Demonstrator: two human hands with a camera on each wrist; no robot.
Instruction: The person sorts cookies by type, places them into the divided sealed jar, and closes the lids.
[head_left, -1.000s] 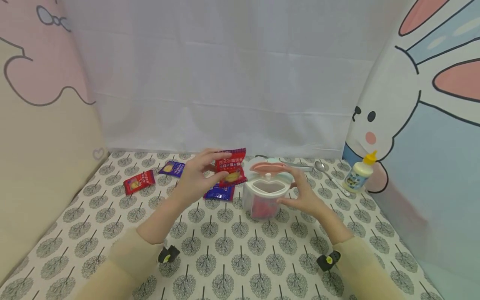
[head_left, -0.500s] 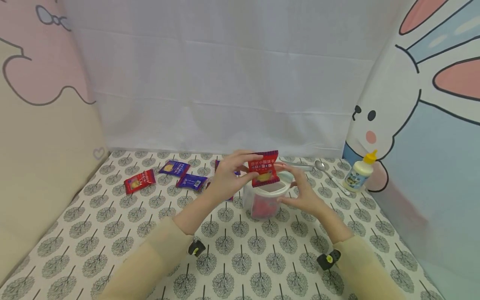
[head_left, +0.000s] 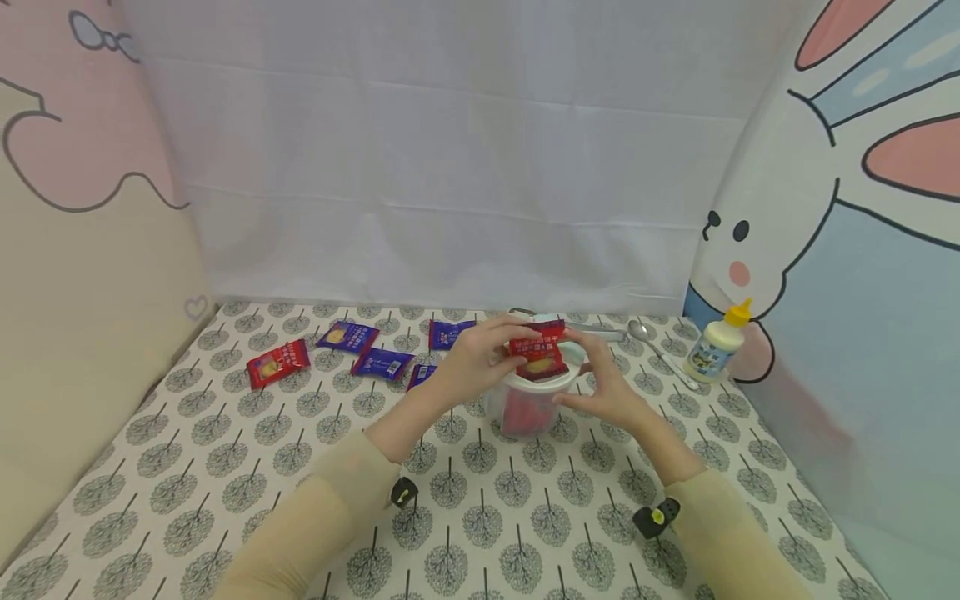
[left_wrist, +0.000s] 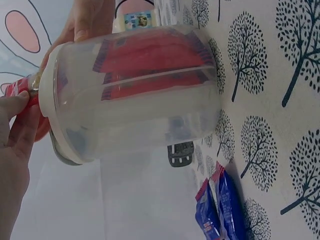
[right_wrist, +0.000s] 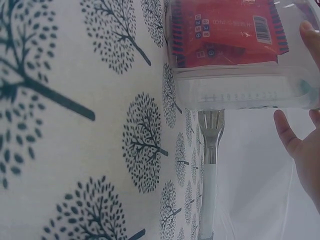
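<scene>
My left hand (head_left: pixel 480 354) pinches a red snack packet (head_left: pixel 540 357) at the open mouth of a clear plastic canister (head_left: pixel 528 414). The packet's lower edge dips inside the white rim. My right hand (head_left: pixel 606 379) grips the canister's right side, thumb in front and fingers behind near the top. Red packets (left_wrist: pixel 155 62) show through the canister wall in the left wrist view. The canister (right_wrist: pixel 240 82) stands upright on the cloth. Its raised coral lid is mostly hidden behind the packet and the left hand.
Several blue packets (head_left: pixel 382 363) and one red packet (head_left: pixel 278 363) lie to the left. Behind the canister lies a slotted turner (right_wrist: pixel 212 127). A spoon (head_left: pixel 660 352) and a yellow-capped bottle (head_left: pixel 716 350) are at the right. White fabric (head_left: pixel 450 167) hangs behind.
My left hand has carried the red packet rightward to above the canister, then lowered it into the mouth. The right hand has stayed on the canister.
</scene>
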